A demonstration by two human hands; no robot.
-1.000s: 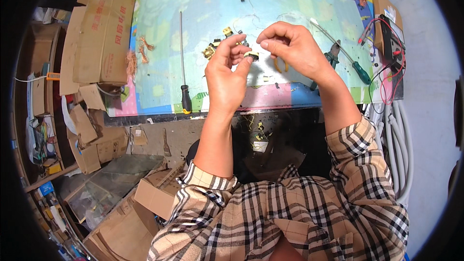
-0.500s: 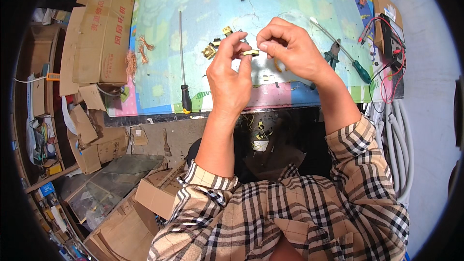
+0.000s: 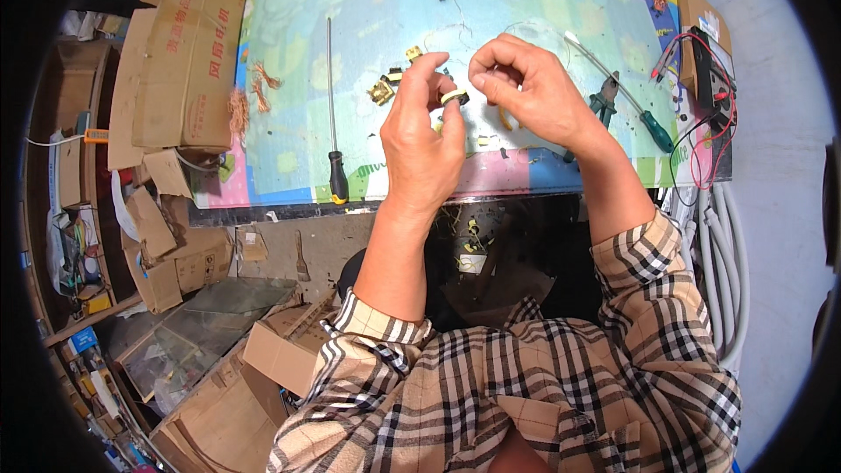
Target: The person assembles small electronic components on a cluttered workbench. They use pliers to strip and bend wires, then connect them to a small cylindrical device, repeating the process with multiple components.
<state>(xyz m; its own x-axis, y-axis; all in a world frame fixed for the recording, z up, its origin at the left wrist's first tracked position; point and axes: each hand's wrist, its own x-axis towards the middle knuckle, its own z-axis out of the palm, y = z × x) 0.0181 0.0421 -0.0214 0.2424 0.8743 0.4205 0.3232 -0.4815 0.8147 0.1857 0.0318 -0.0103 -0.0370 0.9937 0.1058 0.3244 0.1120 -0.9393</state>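
Left hand [image 3: 420,140] grasps a yellow-and-black component [image 3: 455,97] over the desk [image 3: 377,17], inside its near edge, long axis roughly parallel thereto. Right hand [image 3: 536,92]: grip indeterminable. Open room lies toward the far edge.

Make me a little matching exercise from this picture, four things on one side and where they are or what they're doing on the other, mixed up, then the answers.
Things:
1. Left hand
2. Black-handled screwdriver
3. Pliers
4. Large cardboard box

Places and states:
A. On the right part of the mat, beside a green-handled screwdriver
B. At the mat's left edge
C. Holding a small yellow-and-black part
D. On the left part of the mat, handle end toward the person

Right pairs: 1-C, 2-D, 3-A, 4-B
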